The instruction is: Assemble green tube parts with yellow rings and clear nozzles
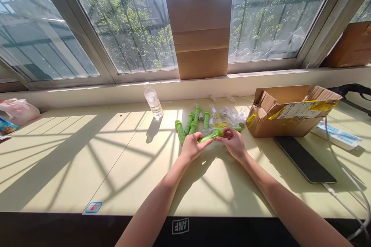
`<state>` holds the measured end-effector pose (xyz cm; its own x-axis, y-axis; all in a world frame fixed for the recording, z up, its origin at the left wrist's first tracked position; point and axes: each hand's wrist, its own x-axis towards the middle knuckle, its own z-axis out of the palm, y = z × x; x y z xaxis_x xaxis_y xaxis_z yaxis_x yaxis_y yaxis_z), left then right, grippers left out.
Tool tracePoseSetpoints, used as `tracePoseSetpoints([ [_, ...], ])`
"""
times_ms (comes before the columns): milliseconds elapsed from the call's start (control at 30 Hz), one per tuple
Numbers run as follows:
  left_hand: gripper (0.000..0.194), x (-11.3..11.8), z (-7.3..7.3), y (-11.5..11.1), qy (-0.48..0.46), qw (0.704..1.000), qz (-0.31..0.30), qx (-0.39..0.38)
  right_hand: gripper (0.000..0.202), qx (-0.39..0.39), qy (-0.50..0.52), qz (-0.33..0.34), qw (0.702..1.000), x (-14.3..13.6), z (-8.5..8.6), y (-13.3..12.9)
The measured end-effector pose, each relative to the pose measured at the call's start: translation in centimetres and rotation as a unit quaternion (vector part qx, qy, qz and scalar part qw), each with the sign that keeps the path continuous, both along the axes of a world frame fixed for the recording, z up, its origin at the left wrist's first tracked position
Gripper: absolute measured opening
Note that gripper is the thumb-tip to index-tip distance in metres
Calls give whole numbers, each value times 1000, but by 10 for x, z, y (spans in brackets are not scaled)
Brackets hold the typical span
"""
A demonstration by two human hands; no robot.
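A green tube with a wider ringed end (211,136) is held level between my two hands above the table. My left hand (193,146) is closed round its left end. The fingers of my right hand (232,142) pinch the ringed end on the right. Several similar green tubes (195,119) lie just beyond my left hand. Clear plastic pieces with white labels (231,115) are scattered behind my right hand, beside yellow rings (221,124). Another green piece (237,128) shows past my right fingers.
A clear bottle (153,102) stands at the back left of the pale table (116,162). On the right are an open cardboard box (290,117), a black phone (304,160) on a cable and a power strip (337,135). Plastic bags (20,112) lie far left.
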<state>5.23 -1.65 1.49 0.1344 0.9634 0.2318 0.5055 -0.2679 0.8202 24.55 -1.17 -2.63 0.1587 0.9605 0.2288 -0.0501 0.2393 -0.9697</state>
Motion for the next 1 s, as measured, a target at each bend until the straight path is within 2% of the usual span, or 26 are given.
tracePoseSetpoints([
  [167, 40, 1, -2, 1, 17, 1000, -11, 5, 50, -3, 7, -5, 1000, -1, 4, -2],
  [633, 39, 3, 7, -4, -17, 998, -12, -64, 58, 7, -17, -9, 1000, -2, 9, -3],
  [1000, 37, 3, 14, -7, -15, 994, -18, -102, 50, 27, -33, 4, 999, 0, 3, -3],
])
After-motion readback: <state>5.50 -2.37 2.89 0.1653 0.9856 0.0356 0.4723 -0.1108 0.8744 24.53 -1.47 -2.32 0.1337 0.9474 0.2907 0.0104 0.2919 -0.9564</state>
